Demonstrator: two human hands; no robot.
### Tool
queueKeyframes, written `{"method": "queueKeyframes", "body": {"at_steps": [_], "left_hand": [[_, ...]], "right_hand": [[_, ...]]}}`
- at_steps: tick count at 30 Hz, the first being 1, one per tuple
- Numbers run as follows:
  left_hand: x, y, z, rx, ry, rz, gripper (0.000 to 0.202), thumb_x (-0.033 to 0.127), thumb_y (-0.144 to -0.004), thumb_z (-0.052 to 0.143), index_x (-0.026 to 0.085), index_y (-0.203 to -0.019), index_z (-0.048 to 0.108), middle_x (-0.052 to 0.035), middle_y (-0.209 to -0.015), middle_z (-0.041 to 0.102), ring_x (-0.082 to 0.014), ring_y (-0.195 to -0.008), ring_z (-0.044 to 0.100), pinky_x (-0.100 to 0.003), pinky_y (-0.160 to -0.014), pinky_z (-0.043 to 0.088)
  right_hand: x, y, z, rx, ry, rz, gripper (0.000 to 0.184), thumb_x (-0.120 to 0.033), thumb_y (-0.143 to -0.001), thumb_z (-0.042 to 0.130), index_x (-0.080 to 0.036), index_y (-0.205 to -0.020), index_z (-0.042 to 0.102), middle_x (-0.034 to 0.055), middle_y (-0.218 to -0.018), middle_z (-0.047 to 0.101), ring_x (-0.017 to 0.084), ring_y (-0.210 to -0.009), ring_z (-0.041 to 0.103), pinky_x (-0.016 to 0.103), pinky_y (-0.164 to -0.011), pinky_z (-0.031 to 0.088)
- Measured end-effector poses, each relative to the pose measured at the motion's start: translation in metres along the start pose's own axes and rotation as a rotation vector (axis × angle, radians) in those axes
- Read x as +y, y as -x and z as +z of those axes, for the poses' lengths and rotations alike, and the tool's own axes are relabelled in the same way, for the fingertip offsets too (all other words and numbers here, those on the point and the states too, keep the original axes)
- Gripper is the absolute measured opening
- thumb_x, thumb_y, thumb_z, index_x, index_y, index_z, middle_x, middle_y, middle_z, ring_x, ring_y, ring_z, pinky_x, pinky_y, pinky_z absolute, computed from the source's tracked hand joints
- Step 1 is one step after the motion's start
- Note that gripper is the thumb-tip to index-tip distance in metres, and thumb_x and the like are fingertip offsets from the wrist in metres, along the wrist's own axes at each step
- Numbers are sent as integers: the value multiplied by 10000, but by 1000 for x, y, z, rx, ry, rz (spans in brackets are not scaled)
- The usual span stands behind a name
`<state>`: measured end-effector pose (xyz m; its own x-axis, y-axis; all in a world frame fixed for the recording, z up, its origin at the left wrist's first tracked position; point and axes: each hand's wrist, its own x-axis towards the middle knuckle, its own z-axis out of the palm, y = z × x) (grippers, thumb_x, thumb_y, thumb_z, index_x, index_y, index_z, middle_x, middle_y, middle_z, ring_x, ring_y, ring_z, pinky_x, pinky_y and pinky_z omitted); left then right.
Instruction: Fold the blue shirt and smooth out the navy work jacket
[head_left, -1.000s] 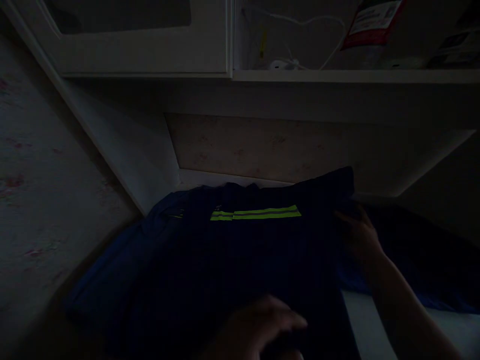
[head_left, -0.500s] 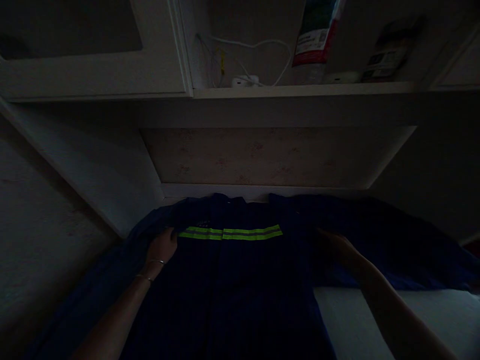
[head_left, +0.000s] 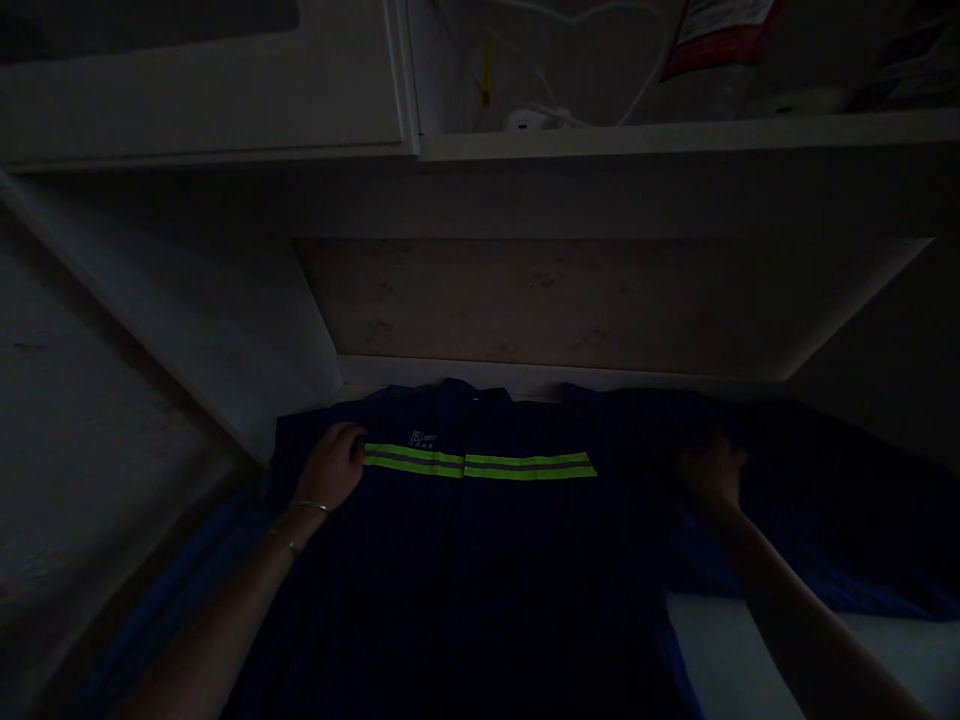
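A dark blue work jacket (head_left: 450, 560) lies spread front side up, with a yellow-green reflective band (head_left: 529, 466) across its chest and small pale lettering above the band on the left. My left hand (head_left: 332, 468), with thin bracelets at the wrist, is closed on the cloth at the left end of the band. On the right, my right hand (head_left: 712, 472) has its fingers curled into the jacket near the base of the spread sleeve (head_left: 817, 480). Deep shadow hides the fingertips of that hand.
A white cabinet (head_left: 202, 110) and an open shelf (head_left: 637, 140) overhang the far side. On the shelf are a white cable with a plug (head_left: 529, 118) and a red-and-white package (head_left: 724, 30). Patterned wall (head_left: 510, 300) stands behind; a pale surface (head_left: 720, 650) shows at lower right.
The view has shifted, with the shelf now higher in the picture. My right hand has moved right along the jacket, its fingers more bent. The jacket's left shoulder area lies flatter and its lettering shows more.
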<state>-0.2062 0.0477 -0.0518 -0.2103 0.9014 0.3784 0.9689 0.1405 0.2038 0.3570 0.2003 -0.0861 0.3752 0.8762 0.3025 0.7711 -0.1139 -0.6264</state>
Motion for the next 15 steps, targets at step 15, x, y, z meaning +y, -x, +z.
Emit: {"method": "queueKeyframes", "body": {"at_steps": [15], "left_hand": [[-68,-21,100,-389,-162,-203,666,543,-939,151,234,-1522,241,-57,-1608,221,-291,-1469,191,-601,-1154,137]], "right_hand": [[-2,40,77,-406,651,-524,551,-413,-1000,204,-257,-1527,258,45,-1598,213,262,-1461,175,607,-1142,105]]}}
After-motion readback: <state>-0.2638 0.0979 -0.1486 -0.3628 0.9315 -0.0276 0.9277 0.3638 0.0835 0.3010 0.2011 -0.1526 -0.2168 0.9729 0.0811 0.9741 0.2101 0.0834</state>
